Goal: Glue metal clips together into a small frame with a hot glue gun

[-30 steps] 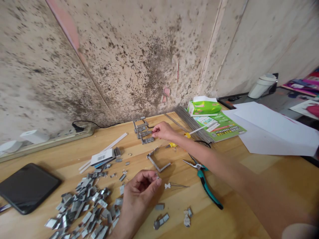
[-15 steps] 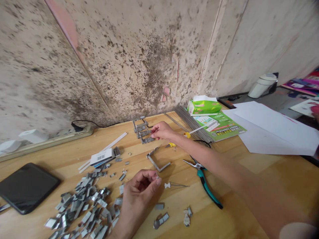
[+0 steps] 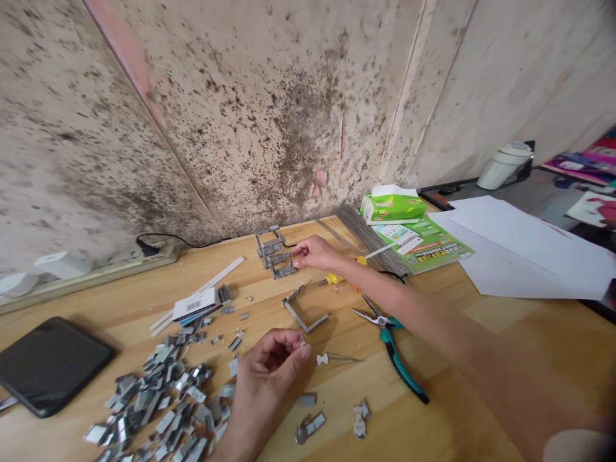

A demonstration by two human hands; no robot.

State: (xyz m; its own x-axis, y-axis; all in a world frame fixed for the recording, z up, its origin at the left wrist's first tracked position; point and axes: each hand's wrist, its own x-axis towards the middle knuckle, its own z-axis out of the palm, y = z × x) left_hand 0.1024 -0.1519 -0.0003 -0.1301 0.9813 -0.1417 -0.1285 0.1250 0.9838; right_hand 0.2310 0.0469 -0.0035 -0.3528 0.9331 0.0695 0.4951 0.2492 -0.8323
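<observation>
Metal frames (image 3: 275,256) at right hand (image 3: 316,252)

1 pliers (image 3: 397,359), 1 phone (image 3: 51,366), 1 tissue pk (image 3: 392,206), 1 wire bundle (image 3: 368,240), clips (image 3: 158,404) (uncountable heap).

A white card (image 3: 195,303) on the tabletop (image 3: 409,443) carries a barcode, its digits too small to read. The green leaflet (image 3: 423,247) bears a line of bold yellow characters along its near edge and small panels of print, none legible; the print on the green tissue pack (image 3: 393,206) is too blurred to make out
</observation>
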